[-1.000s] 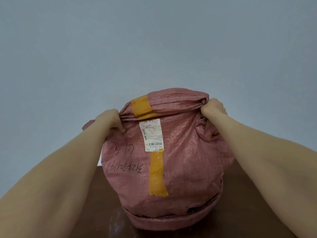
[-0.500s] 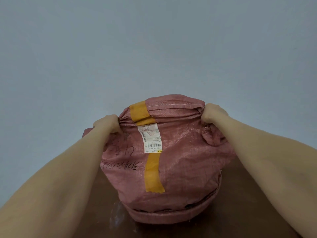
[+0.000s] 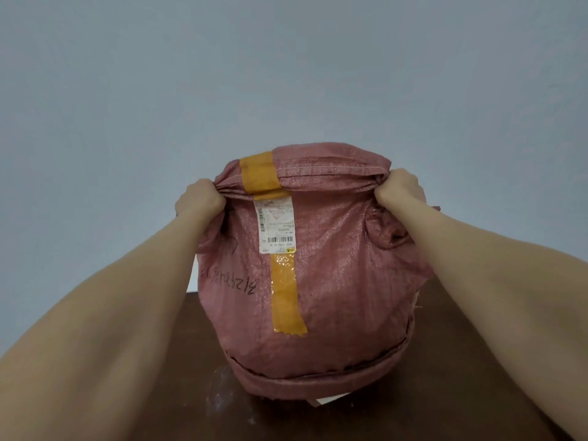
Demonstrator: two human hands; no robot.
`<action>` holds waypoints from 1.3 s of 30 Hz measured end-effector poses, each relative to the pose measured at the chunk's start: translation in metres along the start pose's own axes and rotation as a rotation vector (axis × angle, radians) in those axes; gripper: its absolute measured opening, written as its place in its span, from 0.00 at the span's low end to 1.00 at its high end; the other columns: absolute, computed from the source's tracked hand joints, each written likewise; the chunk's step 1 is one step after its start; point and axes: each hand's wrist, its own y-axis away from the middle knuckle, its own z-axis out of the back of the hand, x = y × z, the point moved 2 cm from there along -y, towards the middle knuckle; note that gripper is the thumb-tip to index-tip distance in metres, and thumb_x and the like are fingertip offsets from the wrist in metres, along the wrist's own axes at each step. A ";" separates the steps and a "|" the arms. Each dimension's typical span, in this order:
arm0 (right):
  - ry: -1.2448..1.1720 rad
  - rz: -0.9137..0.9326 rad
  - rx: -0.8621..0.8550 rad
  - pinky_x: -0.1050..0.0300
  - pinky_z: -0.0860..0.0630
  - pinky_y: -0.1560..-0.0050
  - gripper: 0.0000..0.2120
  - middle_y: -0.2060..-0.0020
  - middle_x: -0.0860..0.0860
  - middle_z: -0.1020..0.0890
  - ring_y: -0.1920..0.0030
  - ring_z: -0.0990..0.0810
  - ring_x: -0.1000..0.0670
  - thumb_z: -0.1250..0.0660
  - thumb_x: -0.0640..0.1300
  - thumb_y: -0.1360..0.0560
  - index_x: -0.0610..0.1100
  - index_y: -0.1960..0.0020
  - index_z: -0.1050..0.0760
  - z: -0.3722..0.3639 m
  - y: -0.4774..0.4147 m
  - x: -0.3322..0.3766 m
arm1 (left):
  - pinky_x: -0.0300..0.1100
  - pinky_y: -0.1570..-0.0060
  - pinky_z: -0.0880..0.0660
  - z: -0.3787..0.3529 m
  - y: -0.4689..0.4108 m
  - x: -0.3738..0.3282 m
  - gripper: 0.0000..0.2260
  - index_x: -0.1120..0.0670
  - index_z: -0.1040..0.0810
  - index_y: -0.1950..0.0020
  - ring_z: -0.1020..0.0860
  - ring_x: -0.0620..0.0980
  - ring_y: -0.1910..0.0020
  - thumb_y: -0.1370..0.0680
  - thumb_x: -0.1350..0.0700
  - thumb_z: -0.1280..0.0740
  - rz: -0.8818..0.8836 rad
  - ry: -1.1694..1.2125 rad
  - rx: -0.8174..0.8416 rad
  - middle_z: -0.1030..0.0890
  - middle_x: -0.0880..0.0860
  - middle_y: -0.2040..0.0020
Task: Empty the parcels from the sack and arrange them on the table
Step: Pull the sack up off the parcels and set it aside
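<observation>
Clutching bunched corners of the sack (image 3: 334, 265), left hand (image 3: 200, 198) and right hand (image 3: 401, 189) hold it over the table (image 3: 197, 361).

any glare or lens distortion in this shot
Head view: soft even light, no hard shadows; glare glints on the orange tape and the sack; the wide lens swells the left forearm and right forearm near the corners.
</observation>
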 end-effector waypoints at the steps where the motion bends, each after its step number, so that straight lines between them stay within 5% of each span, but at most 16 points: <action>1: -0.004 0.008 -0.018 0.51 0.28 0.45 0.15 0.39 0.41 0.23 0.39 0.24 0.37 0.41 0.40 0.24 0.41 0.40 0.24 0.002 0.000 0.001 | 0.51 0.47 0.27 0.002 0.001 -0.001 0.14 0.59 0.23 0.43 0.23 0.64 0.45 0.26 0.59 0.40 0.003 0.010 -0.011 0.22 0.62 0.44; 29: -0.093 0.037 -0.084 0.50 0.27 0.44 0.15 0.41 0.40 0.22 0.40 0.24 0.36 0.40 0.40 0.25 0.42 0.40 0.23 0.022 0.001 0.014 | 0.52 0.48 0.27 0.021 0.001 -0.010 0.12 0.58 0.23 0.45 0.23 0.64 0.46 0.26 0.60 0.42 -0.031 0.191 -0.132 0.21 0.62 0.46; 36: 0.031 0.018 0.049 0.51 0.28 0.43 0.18 0.38 0.41 0.24 0.38 0.25 0.38 0.38 0.40 0.26 0.43 0.36 0.28 0.011 0.002 0.001 | 0.48 0.46 0.27 0.000 0.005 -0.002 0.25 0.54 0.28 0.39 0.24 0.57 0.44 0.33 0.52 0.25 -0.132 0.285 0.249 0.22 0.55 0.43; 39: 0.085 0.048 0.116 0.47 0.29 0.42 0.32 0.35 0.42 0.30 0.37 0.27 0.38 0.29 0.45 0.29 0.44 0.30 0.39 0.010 -0.001 0.002 | 0.50 0.39 0.29 -0.001 0.003 -0.009 0.36 0.54 0.32 0.33 0.26 0.56 0.38 0.36 0.46 0.22 -0.141 0.365 0.282 0.24 0.55 0.37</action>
